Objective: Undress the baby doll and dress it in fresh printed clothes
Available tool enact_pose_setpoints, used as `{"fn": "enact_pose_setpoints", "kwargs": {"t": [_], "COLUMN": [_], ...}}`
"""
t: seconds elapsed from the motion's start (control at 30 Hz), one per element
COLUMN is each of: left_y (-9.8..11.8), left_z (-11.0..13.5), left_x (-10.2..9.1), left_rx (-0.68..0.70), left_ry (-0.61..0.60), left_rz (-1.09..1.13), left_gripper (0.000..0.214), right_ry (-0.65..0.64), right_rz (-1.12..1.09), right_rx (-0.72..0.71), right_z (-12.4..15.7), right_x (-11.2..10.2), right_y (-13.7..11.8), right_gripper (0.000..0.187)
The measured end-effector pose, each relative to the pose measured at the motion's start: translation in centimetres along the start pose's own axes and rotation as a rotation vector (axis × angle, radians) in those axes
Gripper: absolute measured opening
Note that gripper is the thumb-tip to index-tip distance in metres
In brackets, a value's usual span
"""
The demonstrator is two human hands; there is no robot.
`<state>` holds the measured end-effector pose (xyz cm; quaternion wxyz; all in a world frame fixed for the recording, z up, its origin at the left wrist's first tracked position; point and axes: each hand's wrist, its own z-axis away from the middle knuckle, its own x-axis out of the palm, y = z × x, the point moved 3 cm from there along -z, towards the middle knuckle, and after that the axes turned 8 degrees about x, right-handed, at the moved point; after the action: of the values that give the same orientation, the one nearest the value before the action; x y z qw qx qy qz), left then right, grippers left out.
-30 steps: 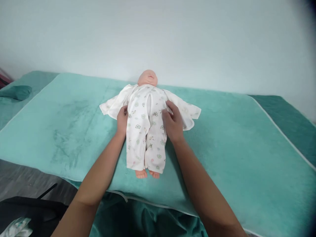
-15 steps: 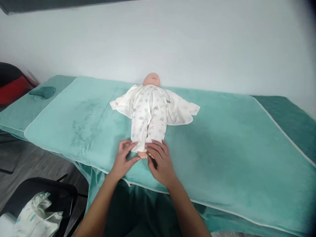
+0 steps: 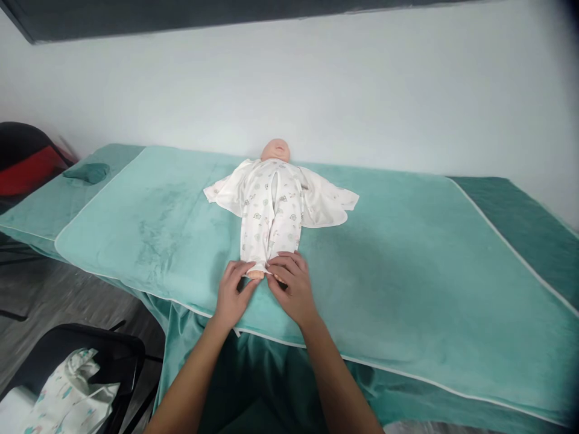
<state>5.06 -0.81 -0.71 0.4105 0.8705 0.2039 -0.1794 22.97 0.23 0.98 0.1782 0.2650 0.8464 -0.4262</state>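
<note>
A baby doll (image 3: 276, 150) lies on its back on a teal blanket (image 3: 398, 283), head toward the wall. It wears a white printed romper (image 3: 271, 211) with the sleeves spread out sideways. Both my hands are at the doll's feet. My left hand (image 3: 233, 293) pinches the hem of the left trouser leg beside a bare foot (image 3: 256, 274). My right hand (image 3: 292, 287) lies curled over the hem of the other leg and hides that foot.
The blanket covers a long table against a pale wall. A small dark green cloth (image 3: 87, 173) lies at the far left end. A black chair (image 3: 85, 361) at lower left holds a printed white garment (image 3: 72, 395). A red and black object (image 3: 25, 166) stands at far left.
My hands slid down from the doll's waist to the trouser hems at its feet. The camera pulled back, bringing the chair and garment at lower left into view.
</note>
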Motion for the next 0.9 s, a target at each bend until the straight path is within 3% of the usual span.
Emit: {"fn": "enact_pose_setpoints", "kwargs": {"t": [0.2, 0.47, 0.73, 0.9], "left_y": [0.1, 0.0, 0.3, 1.3], "left_z": [1.0, 1.7, 1.2, 0.6], "left_x": [1.0, 1.3, 0.6, 0.1], "left_rx": [0.084, 0.076, 0.076, 0.103], "left_ry": [0.061, 0.137, 0.099, 0.147], "left_rz": [-0.169, -0.282, -0.220, -0.132], "left_gripper": [0.030, 0.030, 0.038, 0.023], "right_ry": [-0.049, -0.109, -0.127, -0.123], "right_rz": [-0.113, -0.127, -0.095, -0.131], "right_rx": [-0.019, -0.039, -0.024, -0.028], "right_z": [0.2, 0.3, 0.4, 0.4], "right_x": [-0.8, -1.0, -0.8, -1.0], "right_y": [0.1, -0.1, -0.1, -0.1], "right_gripper": [0.012, 0.013, 0.014, 0.014]}}
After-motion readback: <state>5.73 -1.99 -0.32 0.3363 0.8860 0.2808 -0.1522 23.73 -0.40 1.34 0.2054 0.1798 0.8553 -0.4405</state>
